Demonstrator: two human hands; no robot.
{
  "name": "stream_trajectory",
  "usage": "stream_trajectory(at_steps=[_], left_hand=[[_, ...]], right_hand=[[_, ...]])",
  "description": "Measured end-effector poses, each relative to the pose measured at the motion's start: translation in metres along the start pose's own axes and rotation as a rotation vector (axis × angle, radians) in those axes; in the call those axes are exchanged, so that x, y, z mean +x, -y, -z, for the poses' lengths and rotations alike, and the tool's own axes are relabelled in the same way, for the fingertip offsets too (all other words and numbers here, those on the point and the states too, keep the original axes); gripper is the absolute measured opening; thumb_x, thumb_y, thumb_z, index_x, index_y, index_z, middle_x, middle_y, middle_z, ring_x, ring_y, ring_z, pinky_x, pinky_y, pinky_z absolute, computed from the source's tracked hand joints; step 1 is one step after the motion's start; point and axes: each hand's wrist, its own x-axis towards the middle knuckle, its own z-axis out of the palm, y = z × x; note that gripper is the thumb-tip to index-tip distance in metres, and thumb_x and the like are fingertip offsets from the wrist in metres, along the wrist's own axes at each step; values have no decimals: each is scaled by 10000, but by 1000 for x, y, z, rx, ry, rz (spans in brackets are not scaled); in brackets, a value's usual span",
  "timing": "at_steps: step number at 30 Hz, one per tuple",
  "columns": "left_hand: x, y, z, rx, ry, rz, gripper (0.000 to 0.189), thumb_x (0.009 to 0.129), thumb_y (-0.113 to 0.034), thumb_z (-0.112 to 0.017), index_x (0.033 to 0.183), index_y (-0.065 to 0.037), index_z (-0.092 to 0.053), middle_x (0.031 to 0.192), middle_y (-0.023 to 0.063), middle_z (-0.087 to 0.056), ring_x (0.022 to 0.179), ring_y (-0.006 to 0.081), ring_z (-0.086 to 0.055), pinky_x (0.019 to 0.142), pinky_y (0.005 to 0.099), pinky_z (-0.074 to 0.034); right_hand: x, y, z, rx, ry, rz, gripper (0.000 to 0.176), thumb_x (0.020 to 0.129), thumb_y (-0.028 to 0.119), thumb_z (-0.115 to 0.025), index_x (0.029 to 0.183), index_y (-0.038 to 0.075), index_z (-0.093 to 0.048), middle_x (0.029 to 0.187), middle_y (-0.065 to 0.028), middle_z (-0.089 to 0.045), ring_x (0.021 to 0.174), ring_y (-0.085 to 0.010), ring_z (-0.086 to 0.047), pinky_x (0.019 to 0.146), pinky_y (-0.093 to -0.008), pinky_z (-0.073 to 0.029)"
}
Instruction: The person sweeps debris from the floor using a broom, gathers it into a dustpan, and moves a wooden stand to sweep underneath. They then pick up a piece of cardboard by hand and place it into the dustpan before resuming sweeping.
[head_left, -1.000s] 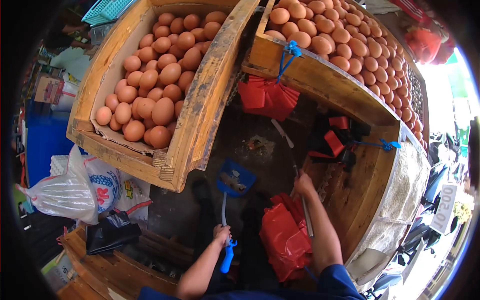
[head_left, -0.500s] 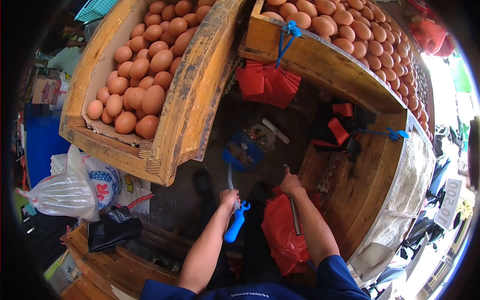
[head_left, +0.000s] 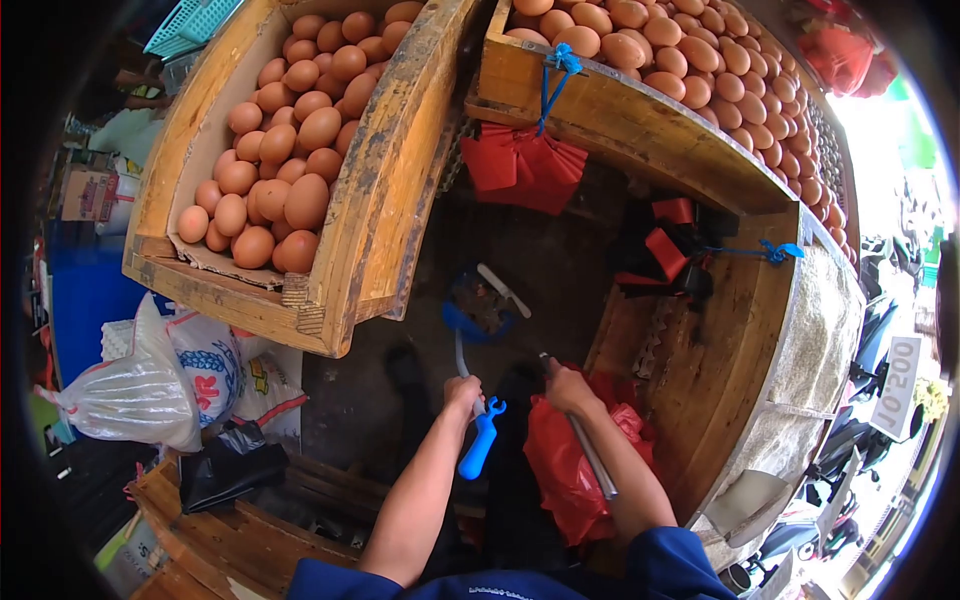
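Note:
My left hand (head_left: 464,394) is closed around the grey stick of a long-handled blue dustpan (head_left: 462,321). The dustpan's blue hooked grip (head_left: 479,447) sticks out below that hand, and its pan rests on the dark floor with debris in it. My right hand (head_left: 566,388) is wrapped round a metal pole (head_left: 592,456), which slants back along my forearm. Over the pan's right edge lies a narrow white strip (head_left: 505,290), seemingly the head of a broom on this pole; their join is hard to make out.
Wooden bins of brown eggs stand at the left (head_left: 290,160) and right (head_left: 690,60). Red plastic bags (head_left: 525,170) hang from the right bin, and another red bag (head_left: 570,465) is beside my right arm. White sacks (head_left: 205,370) sit at the left.
My right hand and the pole have moved left. The white strip has swept left and nearer to the pan, and the debris beside the pan is now at or in it. My left hand keeps its grip.

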Motion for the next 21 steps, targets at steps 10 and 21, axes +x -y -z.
stream_trajectory(at_steps=[10, 21], left_hand=[[8, -1, 13, 73, 80, 25, 108, 777, -92, -530, 738, 8, -542, 596, 89, -535, 468, 178, -522, 405, 328, -429], [20, 4, 22, -416, 341, 239, 143, 908, -96, -440, 796, -9, -419, 615, 38, -415, 471, 99, -424, 394, 237, -365]], right_hand=[[47, 29, -10, 61, -133, -232, 673, 804, 72, -461, 1431, 36, -220, 1068, -296, -603, 1003, -418, -602, 874, -469, -493], [37, 14, -3, 39, -233, -126, 661, 785, 72, -484, 1405, -7, -269, 1009, -310, -607, 963, -416, -609, 853, -459, -492]])
